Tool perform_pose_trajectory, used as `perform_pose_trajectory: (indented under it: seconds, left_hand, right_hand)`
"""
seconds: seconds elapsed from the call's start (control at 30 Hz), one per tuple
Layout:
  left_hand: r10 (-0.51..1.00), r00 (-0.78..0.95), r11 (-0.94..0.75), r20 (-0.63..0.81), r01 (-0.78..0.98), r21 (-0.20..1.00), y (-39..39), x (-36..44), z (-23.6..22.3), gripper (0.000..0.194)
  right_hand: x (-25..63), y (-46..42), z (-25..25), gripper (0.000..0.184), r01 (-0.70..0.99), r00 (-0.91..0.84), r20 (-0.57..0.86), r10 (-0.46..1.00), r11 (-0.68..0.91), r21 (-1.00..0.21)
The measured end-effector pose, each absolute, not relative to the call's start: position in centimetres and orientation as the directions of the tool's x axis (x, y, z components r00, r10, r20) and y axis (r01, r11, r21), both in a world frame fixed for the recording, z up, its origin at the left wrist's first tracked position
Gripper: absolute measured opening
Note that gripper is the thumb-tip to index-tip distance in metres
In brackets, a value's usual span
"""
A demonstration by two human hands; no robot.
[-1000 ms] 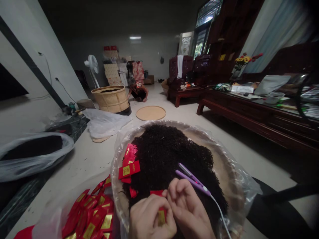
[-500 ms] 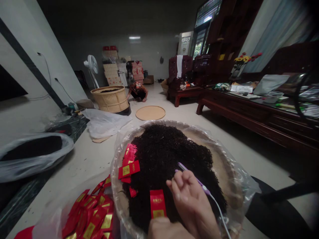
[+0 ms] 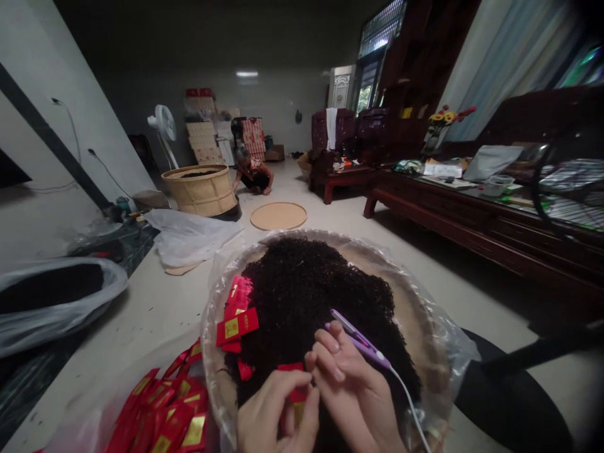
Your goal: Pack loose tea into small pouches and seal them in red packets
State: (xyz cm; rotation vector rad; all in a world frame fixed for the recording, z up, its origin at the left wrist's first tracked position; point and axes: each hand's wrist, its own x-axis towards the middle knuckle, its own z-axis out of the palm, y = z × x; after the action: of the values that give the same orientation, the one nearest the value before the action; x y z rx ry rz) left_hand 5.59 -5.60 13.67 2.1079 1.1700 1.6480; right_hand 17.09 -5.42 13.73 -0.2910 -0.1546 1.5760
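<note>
A wide round basket tray (image 3: 427, 314), lined with clear plastic, holds a heap of dark, twisted dry leaves (image 3: 306, 277) that look like tea. Over its near side, my left hand (image 3: 276, 409) is curled, thumb and forefinger tips close together. A red packet (image 3: 290, 367) with a gold label shows behind and between those fingers. Beside it is my right hand (image 3: 356, 393), fingers bent inward and tips touching near the left fingertips; anything pinched there is too small to name. A purple handheld sealer (image 3: 363, 343) with a white cord lies just behind the right hand, partly covered.
Several red packets (image 3: 238, 327) lie at the tray's left rim; more fill a plastic bag (image 3: 75, 402) below left. A bag of dark leaves (image 3: 51, 286) stands left. Farther off are a tall bamboo basket (image 3: 201, 195), a flat round tray (image 3: 278, 216) and a crouching person (image 3: 255, 173).
My left hand has risen from the lower edge to in front of the red packet, meeting my right fingertips. My right hand has dropped slightly. The view has shifted a little to the right.
</note>
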Motion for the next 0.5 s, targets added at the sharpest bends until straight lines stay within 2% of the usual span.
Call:
perform_pose_trajectory:
  seconds: [0.23, 0.5]
  left_hand:
    - [0.637, 0.086, -0.719, 0.766, 0.426, 0.55, -5.29, 6.27, 13.59, 0.012]
    - [0.648, 0.22, -0.716, 0.729, 0.503, 0.485, -5.47, 5.64, 14.33, 0.02]
  right_hand:
    - [16.78, -6.08, 13.53, 0.037, -0.88, 0.048, -0.006, 0.999, 0.04, -0.473]
    - [16.59, -6.42, 14.35, 0.031, -0.848, 0.087, 0.04, 0.995, 0.095, -0.521]
